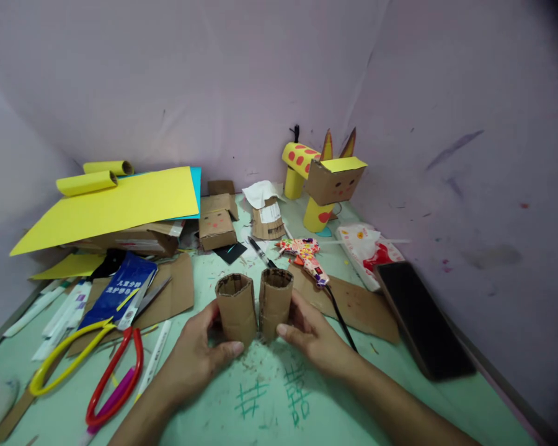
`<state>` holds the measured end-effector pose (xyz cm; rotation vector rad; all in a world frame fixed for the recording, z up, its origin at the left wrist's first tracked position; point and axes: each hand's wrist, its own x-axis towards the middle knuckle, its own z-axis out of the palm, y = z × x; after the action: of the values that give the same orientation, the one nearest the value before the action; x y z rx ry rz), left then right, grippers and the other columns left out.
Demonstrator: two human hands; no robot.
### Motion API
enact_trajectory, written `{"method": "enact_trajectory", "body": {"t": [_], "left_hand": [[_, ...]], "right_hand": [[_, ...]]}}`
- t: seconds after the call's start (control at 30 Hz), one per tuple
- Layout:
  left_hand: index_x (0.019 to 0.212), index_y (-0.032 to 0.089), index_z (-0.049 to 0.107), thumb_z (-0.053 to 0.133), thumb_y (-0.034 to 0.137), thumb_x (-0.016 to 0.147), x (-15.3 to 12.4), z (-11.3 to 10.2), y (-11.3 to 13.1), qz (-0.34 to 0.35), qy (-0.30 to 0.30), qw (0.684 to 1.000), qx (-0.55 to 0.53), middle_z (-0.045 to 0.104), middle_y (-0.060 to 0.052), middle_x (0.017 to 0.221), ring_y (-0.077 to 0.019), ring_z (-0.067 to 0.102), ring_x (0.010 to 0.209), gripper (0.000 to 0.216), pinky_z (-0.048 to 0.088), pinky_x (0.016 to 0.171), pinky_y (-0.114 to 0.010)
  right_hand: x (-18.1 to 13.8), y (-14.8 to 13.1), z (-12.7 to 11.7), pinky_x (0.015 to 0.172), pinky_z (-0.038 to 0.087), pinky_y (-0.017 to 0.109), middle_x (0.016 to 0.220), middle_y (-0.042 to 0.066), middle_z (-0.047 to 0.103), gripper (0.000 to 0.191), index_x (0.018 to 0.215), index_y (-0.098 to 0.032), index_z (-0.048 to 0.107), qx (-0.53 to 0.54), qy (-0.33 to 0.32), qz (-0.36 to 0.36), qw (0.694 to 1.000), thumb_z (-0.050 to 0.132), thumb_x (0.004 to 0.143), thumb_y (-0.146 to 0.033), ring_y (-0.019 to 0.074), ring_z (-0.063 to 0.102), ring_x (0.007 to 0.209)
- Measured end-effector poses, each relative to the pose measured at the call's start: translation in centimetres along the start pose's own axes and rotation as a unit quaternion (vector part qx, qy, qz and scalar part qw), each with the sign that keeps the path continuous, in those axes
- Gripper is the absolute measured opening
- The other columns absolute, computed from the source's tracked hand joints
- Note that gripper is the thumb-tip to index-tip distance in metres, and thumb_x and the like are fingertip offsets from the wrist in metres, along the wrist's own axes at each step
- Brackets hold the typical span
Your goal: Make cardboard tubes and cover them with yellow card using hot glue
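Observation:
Two brown cardboard tubes stand upright side by side on the green table, nearly touching. My left hand (199, 350) is closed around the lower part of the left cardboard tube (237, 310), thumb in front near its base. Around the right cardboard tube (274, 306), my right hand (314, 334) is closed as well, thumb on the front and fingers behind. Both tubes have open tops with rough, dark-marked rims. Crumbs of cardboard lie at their bases, just above green pen marks on the table (265, 418).
Beyond the tubes lie a floral glue gun (307, 254) with a black cord, a black pen (261, 252) and a spotted cardboard animal (335, 183). Scissors (114, 378) and yellow card (121, 204) are left; a phone (423, 319) and cardboard strip (358, 303) are right.

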<state>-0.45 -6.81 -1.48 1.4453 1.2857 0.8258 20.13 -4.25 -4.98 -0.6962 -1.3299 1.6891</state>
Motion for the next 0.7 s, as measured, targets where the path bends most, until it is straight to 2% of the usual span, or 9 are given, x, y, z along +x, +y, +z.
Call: {"method": "enact_trajectory", "body": {"t": [0.13, 0.5, 0.6, 0.7], "left_hand": [[0.119, 0.017, 0.051, 0.067, 0.030, 0.072, -0.05, 0.10, 0.00, 0.010, -0.016, 1.000, -0.005, 0.063, -0.010, 0.118, -0.0286, 0.058, 0.103, 0.051, 0.046, 0.086, -0.037], [0.117, 0.018, 0.052, 0.068, 0.038, 0.072, -0.05, 0.20, 0.10, 0.001, -0.005, 0.999, 0.040, 0.065, -0.006, 0.108, -0.0264, 0.058, 0.098, 0.051, 0.046, 0.081, -0.034], [0.110, 0.018, 0.054, 0.068, 0.039, 0.071, -0.15, 0.50, 0.20, 0.005, 0.021, 0.996, 0.084, 0.066, -0.006, 0.101, -0.0253, 0.059, 0.090, 0.047, 0.046, 0.074, -0.033], [0.099, 0.017, 0.056, 0.067, 0.034, 0.071, -0.21, 1.01, 0.12, 0.009, 0.056, 0.990, 0.131, 0.066, -0.006, 0.095, -0.0249, 0.059, 0.085, 0.035, 0.046, 0.072, -0.034]], "right_hand": [[-0.01, -0.15, -0.08, 0.108, 0.026, 0.044, 0.135, 0.010, 0.051, 0.054, 0.128, -0.021, 0.046, 0.004, -0.012, 0.008, 1.000, 0.066, 0.079, -0.030, 0.0251, 0.041, 0.129], [0.13, -0.22, 0.00, 0.106, 0.030, 0.043, 0.132, 0.011, 0.053, 0.051, 0.125, -0.020, 0.048, 0.016, -0.016, -0.003, 1.000, 0.066, 0.079, -0.030, 0.0251, 0.044, 0.126], [-0.05, -0.12, -0.11, 0.106, 0.031, 0.043, 0.132, 0.012, 0.052, 0.050, 0.128, -0.019, 0.045, -0.042, 0.000, -0.009, 0.999, 0.063, 0.081, -0.025, 0.0252, 0.045, 0.125], [-0.32, -0.02, -0.34, 0.101, 0.037, 0.043, 0.130, 0.012, 0.054, 0.049, 0.126, -0.019, 0.045, -0.166, 0.015, -0.033, 0.986, 0.060, 0.080, -0.015, 0.0264, 0.049, 0.120]]}}
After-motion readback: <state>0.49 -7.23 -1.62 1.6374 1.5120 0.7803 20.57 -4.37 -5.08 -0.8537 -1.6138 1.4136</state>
